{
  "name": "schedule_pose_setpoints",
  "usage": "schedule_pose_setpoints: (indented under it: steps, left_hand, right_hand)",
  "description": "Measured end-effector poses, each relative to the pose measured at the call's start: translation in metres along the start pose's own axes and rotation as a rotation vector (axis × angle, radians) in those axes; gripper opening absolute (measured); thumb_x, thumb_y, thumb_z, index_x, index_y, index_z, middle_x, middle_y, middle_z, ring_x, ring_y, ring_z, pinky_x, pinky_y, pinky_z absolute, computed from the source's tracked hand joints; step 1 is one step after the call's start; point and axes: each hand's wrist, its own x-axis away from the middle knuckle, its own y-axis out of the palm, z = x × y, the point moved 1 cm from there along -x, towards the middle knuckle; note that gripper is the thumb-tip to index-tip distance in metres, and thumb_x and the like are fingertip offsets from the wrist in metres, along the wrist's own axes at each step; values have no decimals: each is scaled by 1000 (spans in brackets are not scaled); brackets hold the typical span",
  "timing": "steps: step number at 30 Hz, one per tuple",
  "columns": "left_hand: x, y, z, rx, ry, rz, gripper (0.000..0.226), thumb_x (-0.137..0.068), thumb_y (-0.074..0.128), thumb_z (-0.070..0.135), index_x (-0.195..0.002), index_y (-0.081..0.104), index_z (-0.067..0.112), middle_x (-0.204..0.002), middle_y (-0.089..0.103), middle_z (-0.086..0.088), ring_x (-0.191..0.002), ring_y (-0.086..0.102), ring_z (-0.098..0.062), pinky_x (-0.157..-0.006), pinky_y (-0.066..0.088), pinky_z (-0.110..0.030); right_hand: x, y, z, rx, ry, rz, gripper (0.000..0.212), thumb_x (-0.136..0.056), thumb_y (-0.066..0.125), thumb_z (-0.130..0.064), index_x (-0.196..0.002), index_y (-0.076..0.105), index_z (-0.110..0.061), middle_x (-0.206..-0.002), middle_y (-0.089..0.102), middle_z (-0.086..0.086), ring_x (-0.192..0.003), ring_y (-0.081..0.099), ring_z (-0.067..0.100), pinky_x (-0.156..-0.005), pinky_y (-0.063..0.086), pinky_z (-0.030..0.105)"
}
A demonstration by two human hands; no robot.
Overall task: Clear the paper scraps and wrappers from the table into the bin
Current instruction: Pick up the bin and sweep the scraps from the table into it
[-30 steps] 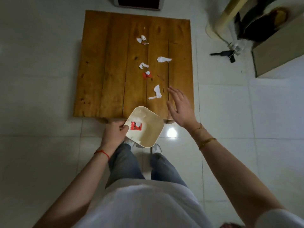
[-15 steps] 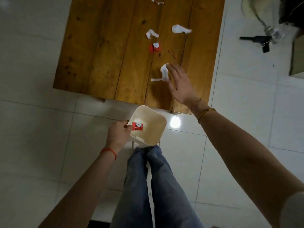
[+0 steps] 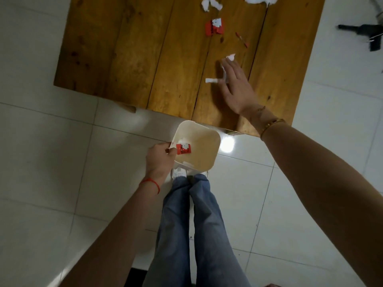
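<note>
A home room: low wooden table (image 3: 145, 59) on glossy white floor tiles (image 3: 51, 183).

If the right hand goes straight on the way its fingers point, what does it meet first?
Probably the white paper scrap at the tips of the right hand; contact is unclear. Beyond lies a thin red strip.

Dim indoor light, glare spot on glossy floor tile (image 3: 227, 144), wide-angle edge distortion.

Table (image 3: 128, 59): left planks bare, open passage. Right planks, toward 12 o'clock: red wrapper (image 3: 215, 27), white scraps (image 3: 209, 4), red sliver (image 3: 242, 39). Bin (image 3: 204, 151) at 6 o'clock, mouth open.
</note>
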Motion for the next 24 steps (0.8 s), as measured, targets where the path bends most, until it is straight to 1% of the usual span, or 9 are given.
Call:
schedule_pose_setpoints:
  steps: [6,9,10,13,15,17,19,21,24]
  left_hand:
    - [-9,6,-7,80,-51,-13,26,-88,55,19,-94,73,2,-88,73,-21,-82,70,-35,-76,60,-46]
    - [-10,8,-5,116,-56,-9,23,-87,55,16,-79,68,0,-86,70,-26,-83,70,-36,-76,60,-47]
    - [-10,8,-4,132,-61,-7,22,-87,56,16,-75,66,1,-85,69,-28,-82,70,-37,-77,59,-47]
    - [-10,9,0,173,-85,-8,23,-88,56,16,-75,68,1,-87,69,-29,-84,70,-35,-77,59,-48]
    - [-10,9,1,183,-96,-14,24,-89,56,17,-72,66,4,-87,69,-28,-83,70,-34,-78,59,-47]
    - [-10,9,1,180,-96,-21,26,-90,56,18,-69,64,5,-80,69,-25,-81,71,-35,-78,59,-47]
    - [-10,8,0,168,-91,-26,25,-90,55,19,-72,66,6,-80,70,-22,-80,71,-34,-79,59,-47]
    - [-10,7,-1,165,-88,-34,24,-89,54,18,-78,70,4,-87,71,-24,-81,71,-34,-81,58,-46]
    - [-10,6,-2,165,-79,-38,24,-87,52,15,-65,61,10,-87,70,-26,-82,71,-35,-80,59,-47]
  right_hand:
    - [7,18,1,1,-44,-24,59,-105,34,-40,-157,19,-17,-165,18,5,-153,12,25,-125,13,41]
    - [20,26,-3,-11,-94,-49,58,-105,35,-40,-156,21,-17,-165,21,4,-153,14,24,-124,19,43]
    - [25,28,-5,-12,-122,-71,58,-105,35,-39,-156,22,-17,-164,21,4,-153,15,23,-124,19,44]
    - [41,37,-11,-11,-186,-149,56,-106,38,-34,-156,23,-15,-165,21,4,-154,12,22,-125,15,44]
    - [54,42,-16,-18,-211,-180,55,-106,39,-30,-156,24,-14,-164,21,5,-154,11,22,-125,15,44]
    - [68,49,-21,-18,-248,-202,54,-105,40,-27,-155,26,-13,-164,22,6,-154,12,22,-126,14,41]
    - [82,55,-26,-10,-296,-229,53,-105,40,-24,-155,27,-12,-164,24,7,-154,13,21,-126,15,39]
    - [97,61,-30,8,-330,-259,53,-105,40,-24,-154,28,-10,-163,26,8,-153,16,21,-125,19,41]
    - [118,68,-34,38,-380,-304,51,-105,39,-24,-153,31,-8,-159,34,12,-150,27,23,-121,27,41]
